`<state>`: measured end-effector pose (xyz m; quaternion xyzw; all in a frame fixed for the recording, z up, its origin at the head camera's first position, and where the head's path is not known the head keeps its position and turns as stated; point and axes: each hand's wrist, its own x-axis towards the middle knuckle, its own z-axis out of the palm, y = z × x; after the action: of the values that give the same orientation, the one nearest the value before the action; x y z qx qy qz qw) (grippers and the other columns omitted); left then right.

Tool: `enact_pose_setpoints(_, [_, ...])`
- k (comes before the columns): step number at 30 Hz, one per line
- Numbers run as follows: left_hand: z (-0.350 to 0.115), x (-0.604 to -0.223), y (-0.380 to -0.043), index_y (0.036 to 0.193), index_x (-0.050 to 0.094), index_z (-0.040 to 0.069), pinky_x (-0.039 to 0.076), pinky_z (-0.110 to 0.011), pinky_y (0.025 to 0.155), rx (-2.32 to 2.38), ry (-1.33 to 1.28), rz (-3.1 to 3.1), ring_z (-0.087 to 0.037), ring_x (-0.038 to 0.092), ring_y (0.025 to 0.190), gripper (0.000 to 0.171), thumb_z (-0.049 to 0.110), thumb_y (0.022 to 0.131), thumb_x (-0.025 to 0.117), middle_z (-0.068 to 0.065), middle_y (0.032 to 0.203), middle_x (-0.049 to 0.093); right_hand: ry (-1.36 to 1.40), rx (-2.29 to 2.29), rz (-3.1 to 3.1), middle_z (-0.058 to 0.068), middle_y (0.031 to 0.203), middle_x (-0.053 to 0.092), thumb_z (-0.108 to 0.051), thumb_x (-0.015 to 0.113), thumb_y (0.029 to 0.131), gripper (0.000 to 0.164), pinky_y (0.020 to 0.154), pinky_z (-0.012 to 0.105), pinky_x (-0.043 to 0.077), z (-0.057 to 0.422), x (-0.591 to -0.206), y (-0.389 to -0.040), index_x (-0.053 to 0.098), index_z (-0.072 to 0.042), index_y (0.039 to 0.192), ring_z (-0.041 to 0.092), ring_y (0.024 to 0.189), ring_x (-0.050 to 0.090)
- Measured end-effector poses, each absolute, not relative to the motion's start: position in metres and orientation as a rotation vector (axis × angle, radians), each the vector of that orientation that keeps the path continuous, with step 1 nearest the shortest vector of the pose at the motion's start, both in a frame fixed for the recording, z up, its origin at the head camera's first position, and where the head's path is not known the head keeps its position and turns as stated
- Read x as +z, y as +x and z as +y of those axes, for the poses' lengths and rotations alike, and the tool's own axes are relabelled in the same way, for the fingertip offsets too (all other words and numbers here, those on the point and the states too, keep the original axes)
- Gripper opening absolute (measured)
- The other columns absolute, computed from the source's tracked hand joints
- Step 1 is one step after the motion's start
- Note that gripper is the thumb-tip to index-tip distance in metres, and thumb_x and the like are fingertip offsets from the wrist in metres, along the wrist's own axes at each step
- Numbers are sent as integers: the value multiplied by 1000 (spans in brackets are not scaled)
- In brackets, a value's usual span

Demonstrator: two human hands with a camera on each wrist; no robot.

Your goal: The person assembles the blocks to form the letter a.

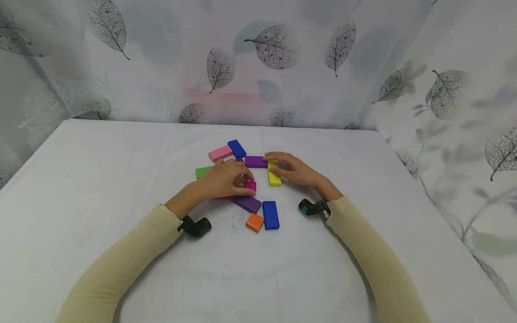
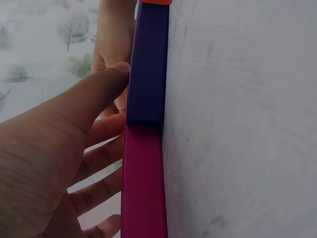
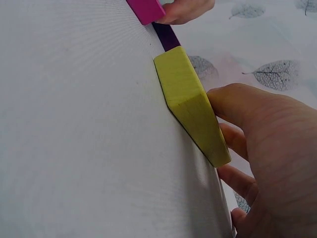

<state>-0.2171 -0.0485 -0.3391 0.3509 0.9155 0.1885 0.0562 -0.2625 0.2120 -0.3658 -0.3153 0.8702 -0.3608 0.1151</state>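
Several left fingers [image 2: 99,192] splayed behind the magenta block [image 2: 143,183] in the left wrist view; cannot tell whether clamped on anything. Right fingers [image 3: 235,141] apart, with the thumb against the yellow block [image 3: 183,82]. Seen from the head alone: a blue block [image 1: 271,215] on the desk [image 1: 101,157], nearside of both sets.

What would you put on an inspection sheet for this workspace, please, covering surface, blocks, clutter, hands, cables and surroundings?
Surface: white cloth, faint dark marks left of the orange block.
Blocks: pink block, far blue block, far purple block, green block, near purple block and near blue block lie grouped mid-table; some are partly hidden by the left hand.
Clutter: nothing seen.
Left hand: pinches the magenta block.
Right hand: thumb and fingers hold the yellow block.
Wrists: black device on each.
Cables: nothing seen.
Surroundings: leaf-print drapes.
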Motion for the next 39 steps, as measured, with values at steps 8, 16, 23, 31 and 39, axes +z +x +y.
enact_pose_setpoints(8, [-50, -342, -220, 114, 70, 16, 34, -54, 100, 597, 1050, 2761, -21, 55, 112, 43, 48, 85, 71, 1, 107, 68, -953, -1083, 2540, 14, 152, 40, -16, 54, 100, 41, 115, 57, 19, 213, -368, -265, 51, -8, 140, 32, 144, 28])
enact_pose_setpoints(16, [-49, -345, -221, 113, 71, 14, 36, -51, 98, 620, 1050, 2754, -20, 55, 107, 42, 46, 86, 72, 0, 103, 68, -975, -1100, 2529, 15, 151, 40, -15, 55, 100, 41, 116, 56, 18, 214, -370, -264, 51, -7, 140, 32, 144, 28])
enact_pose_setpoints(23, [-41, -339, -218, 113, 71, 13, 40, -48, 95, 586, 1099, 2793, -18, 56, 100, 44, 47, 85, 71, 1, 97, 68, -959, -1096, 2533, 12, 151, 40, -17, 55, 100, 41, 116, 55, 19, 213, -367, -263, 51, -9, 140, 29, 144, 28])
enact_pose_setpoints(31, [-27, -338, -214, 116, 68, 13, 40, -48, 98, 649, 1105, 2738, -16, 58, 98, 44, 45, 87, 71, 1, 107, 68, -984, -1098, 2519, 13, 151, 41, -16, 56, 99, 42, 116, 56, 19, 213, -368, -264, 51, -8, 140, 30, 143, 29])
enact_pose_setpoints(39, [-15, -339, -211, 116, 68, 14, 41, -46, 93, 631, 1154, 2740, -14, 59, 93, 42, 44, 87, 71, 1, 107, 68, -1032, -1119, 2512, 15, 150, 41, -12, 54, 100, 41, 116, 55, 19, 215, -370, -265, 51, -5, 140, 31, 144, 29])
